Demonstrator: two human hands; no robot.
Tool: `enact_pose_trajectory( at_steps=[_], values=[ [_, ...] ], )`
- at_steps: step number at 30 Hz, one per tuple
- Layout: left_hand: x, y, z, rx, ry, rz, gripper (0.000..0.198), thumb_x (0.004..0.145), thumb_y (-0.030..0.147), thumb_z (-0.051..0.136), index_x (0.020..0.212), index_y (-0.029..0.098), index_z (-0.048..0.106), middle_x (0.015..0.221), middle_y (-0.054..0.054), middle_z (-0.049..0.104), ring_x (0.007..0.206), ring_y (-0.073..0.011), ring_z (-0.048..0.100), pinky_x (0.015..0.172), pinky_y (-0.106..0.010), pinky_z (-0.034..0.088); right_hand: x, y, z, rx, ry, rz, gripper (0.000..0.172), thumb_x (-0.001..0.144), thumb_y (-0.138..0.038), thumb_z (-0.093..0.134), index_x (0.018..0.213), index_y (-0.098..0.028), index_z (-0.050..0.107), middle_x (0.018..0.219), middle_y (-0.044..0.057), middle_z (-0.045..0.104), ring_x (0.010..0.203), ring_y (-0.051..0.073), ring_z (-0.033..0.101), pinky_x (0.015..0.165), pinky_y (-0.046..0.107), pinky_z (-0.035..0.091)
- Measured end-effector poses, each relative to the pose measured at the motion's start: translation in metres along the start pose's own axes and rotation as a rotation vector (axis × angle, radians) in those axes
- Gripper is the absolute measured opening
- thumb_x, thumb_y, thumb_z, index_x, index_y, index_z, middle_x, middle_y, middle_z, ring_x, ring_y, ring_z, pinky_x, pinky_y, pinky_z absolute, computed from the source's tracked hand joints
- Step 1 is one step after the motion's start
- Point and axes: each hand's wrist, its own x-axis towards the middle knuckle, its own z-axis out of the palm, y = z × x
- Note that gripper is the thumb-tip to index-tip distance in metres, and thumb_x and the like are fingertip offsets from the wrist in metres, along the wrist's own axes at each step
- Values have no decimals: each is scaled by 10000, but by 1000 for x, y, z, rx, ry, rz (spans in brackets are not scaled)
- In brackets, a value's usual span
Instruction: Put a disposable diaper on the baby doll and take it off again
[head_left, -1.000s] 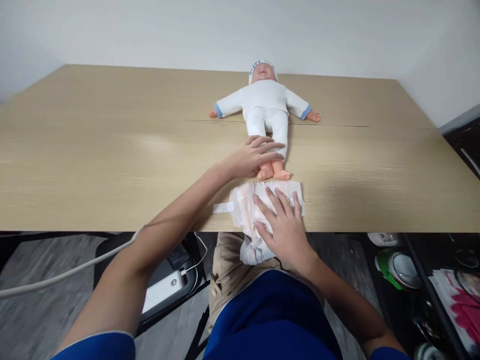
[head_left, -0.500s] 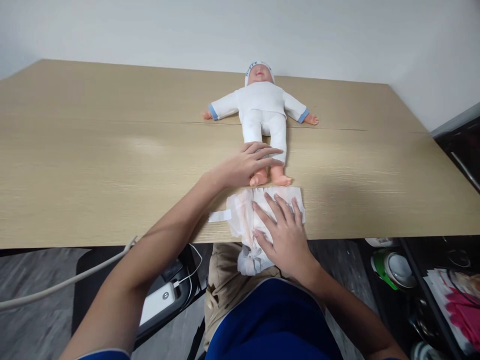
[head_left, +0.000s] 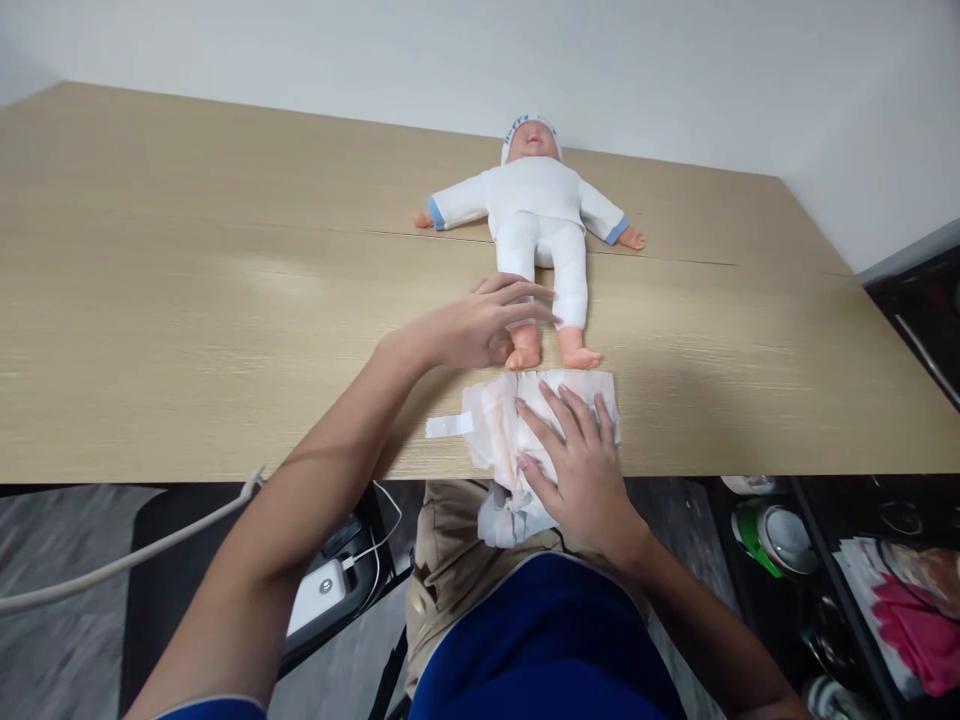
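Note:
A baby doll point(head_left: 534, 195) in white clothes with blue cuffs lies on its back, feet toward me. My left hand point(head_left: 487, 318) is over the doll's lower leg on the left, fingers stretched out and apart; whether it touches the leg I cannot tell. Just below the doll's feet a white diaper point(head_left: 491, 425) lies at the table's front edge, one tape tab sticking out to the left and its lower end hanging over the edge. My right hand point(head_left: 581, 470) rests on the diaper with fingers spread, pressing it flat.
The wooden table point(head_left: 225, 330) reaches back to a pale wall. A thick pale cable point(head_left: 135, 560) runs at the lower left, near a white power bank point(head_left: 319, 595) on a black surface. Dark shelves with a green-and-white container point(head_left: 776, 537) and pink cloth point(head_left: 919, 625) stand at the lower right.
My left hand has shifted slightly left off the doll's legs, and the doll's feet are a little farther apart. The right hand stays on the diaper. The view has shifted slightly.

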Motion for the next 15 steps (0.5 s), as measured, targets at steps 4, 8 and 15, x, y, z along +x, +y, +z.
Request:
enact_pose_trajectory(
  at_steps=[4, 8, 15],
  values=[
    [5, 13, -2, -119, 14, 39, 547, 963, 247, 672, 1510, 244, 656, 1661, -143, 570, 1516, -389, 481, 1265, -590, 413, 2, -1, 1, 5, 11, 0, 599, 1103, -415, 593, 1687, -311, 510, 1797, 75, 441, 1663, 356, 380, 1406, 686, 176],
    [13, 30, 11, -108, -25, 146, 437, 1046, 394, 654, 1470, 296, 692, 1591, -114, 652, 1470, -383, 540, 1247, -570, 380, -1, 1, -5, 139, 78, -14, 480, 1105, -361, 591, 1575, -266, 610, 1668, 105, 594, 1620, 324, 458, 1411, 643, 196],
    [16, 41, 26, 26, -139, 182, 472, 947, 202, 656, 1391, 327, 758, 1524, -77, 700, 1324, -352, 616, 1136, -504, 401, -24, 44, -35, 189, 345, 33, 289, 1062, -231, 680, 1348, -273, 687, 1357, 67, 773, 1320, 269, 683, 1276, 549, 405]
  ],
)
